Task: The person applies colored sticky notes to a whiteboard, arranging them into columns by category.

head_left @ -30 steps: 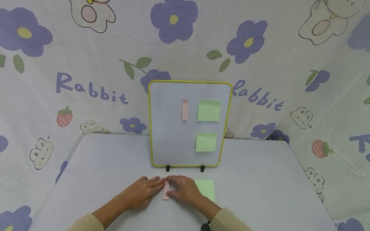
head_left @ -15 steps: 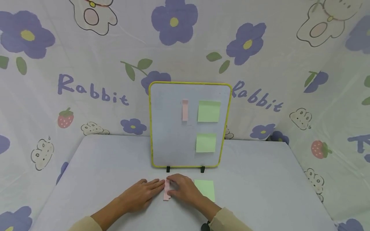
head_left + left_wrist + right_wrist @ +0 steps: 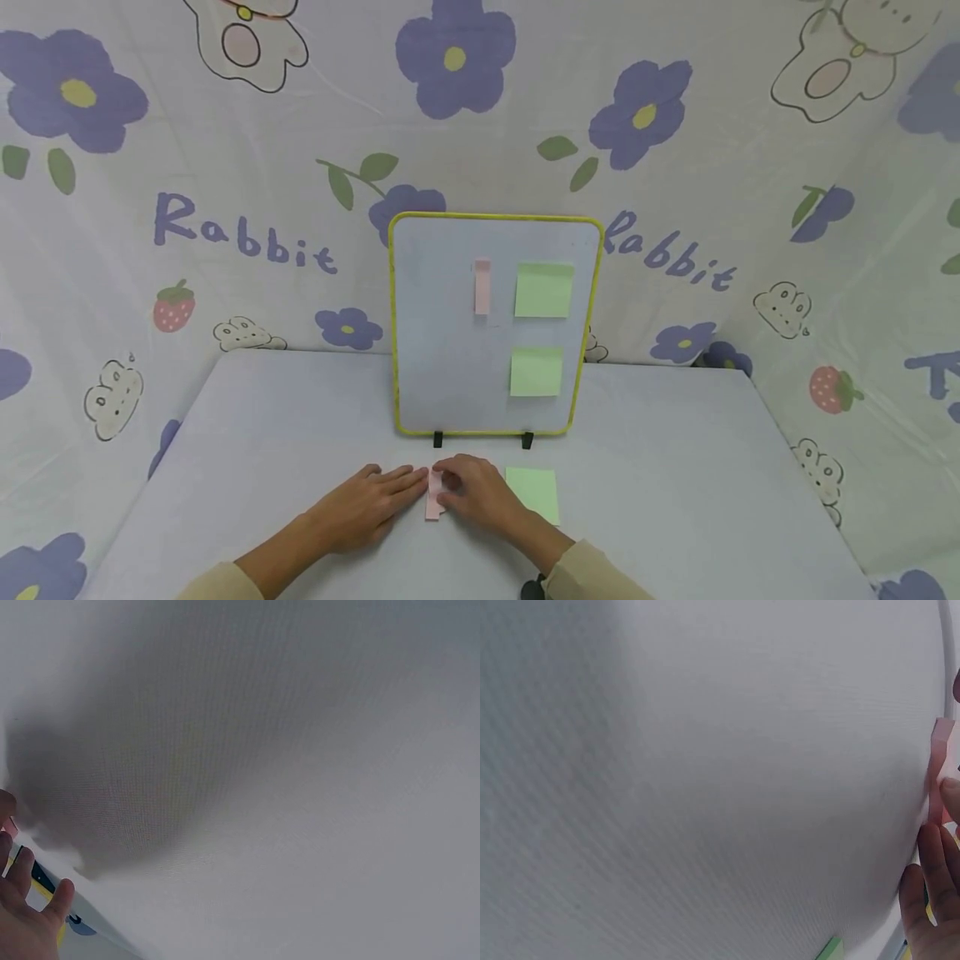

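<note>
A narrow pink sticky note pad (image 3: pixel 432 506) lies on the white table in front of the whiteboard. Fingers of my left hand (image 3: pixel 367 507) are stretched out flat, their tips at the pad's left edge. From the other side, my right hand (image 3: pixel 482 497) pinches the pad's top sheet with thumb and fingers. That pink sheet (image 3: pixel 937 761) stands bent away from the pad in the right wrist view. Beside my right wrist lies a green sticky note pad (image 3: pixel 536 493), partly covered by the hand.
The yellow-edged whiteboard (image 3: pixel 442 358) stands upright on black feet (image 3: pixel 527 440). It bears a pink strip (image 3: pixel 482 287), an upper green note (image 3: pixel 543 290) and a lower green note (image 3: pixel 536 372). A small black object (image 3: pixel 532 589) lies by my right sleeve. Patterned cloth (image 3: pixel 487 158) hangs behind.
The pink top sheet has begun to lift at its right side, its lower corner now sticking out from the pad. My right fingers have curled in slightly; my left hand stays nearly still.
</note>
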`<action>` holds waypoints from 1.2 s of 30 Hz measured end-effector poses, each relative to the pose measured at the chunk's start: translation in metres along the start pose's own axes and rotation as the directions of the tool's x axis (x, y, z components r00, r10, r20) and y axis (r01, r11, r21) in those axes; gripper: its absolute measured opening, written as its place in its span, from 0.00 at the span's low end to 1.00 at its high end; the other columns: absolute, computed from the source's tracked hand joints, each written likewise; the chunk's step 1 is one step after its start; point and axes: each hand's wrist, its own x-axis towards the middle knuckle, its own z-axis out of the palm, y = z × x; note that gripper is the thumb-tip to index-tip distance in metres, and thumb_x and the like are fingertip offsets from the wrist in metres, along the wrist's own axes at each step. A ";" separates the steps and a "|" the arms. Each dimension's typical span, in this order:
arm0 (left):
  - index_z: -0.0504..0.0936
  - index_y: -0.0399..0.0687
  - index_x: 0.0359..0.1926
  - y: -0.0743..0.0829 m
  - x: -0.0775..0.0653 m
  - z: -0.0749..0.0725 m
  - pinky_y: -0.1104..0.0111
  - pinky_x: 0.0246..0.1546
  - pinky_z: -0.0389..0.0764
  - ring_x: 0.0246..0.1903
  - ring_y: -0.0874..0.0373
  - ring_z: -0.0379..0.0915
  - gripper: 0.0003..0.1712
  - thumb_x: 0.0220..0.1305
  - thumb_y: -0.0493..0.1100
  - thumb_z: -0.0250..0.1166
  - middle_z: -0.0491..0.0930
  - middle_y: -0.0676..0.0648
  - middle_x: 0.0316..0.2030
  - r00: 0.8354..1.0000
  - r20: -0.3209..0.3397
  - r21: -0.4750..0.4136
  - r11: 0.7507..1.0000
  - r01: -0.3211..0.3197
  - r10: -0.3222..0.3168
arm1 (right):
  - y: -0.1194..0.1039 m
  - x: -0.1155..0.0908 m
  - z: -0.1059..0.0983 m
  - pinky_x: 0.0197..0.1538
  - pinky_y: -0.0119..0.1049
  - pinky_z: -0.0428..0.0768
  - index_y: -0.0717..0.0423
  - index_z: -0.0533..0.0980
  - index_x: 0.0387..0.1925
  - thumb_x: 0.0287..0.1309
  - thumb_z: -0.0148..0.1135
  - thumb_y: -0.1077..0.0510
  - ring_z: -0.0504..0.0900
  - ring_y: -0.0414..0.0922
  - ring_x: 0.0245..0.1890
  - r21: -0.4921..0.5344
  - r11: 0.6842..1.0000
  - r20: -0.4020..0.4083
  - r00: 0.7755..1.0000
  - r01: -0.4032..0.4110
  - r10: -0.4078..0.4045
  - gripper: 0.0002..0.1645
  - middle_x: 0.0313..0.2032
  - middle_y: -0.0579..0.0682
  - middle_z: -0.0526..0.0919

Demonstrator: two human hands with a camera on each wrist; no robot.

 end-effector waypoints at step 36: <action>0.69 0.51 0.72 0.002 0.003 0.003 0.55 0.53 0.77 0.65 0.51 0.69 0.31 0.70 0.44 0.60 0.66 0.43 0.71 0.999 -0.030 -0.011 1.000 0.011 -0.012 | -0.005 0.005 0.003 0.40 0.30 0.77 0.59 0.84 0.43 0.58 0.67 0.67 0.77 0.34 0.34 0.029 0.998 -0.004 0.999 -0.052 0.053 0.11 0.35 0.46 0.85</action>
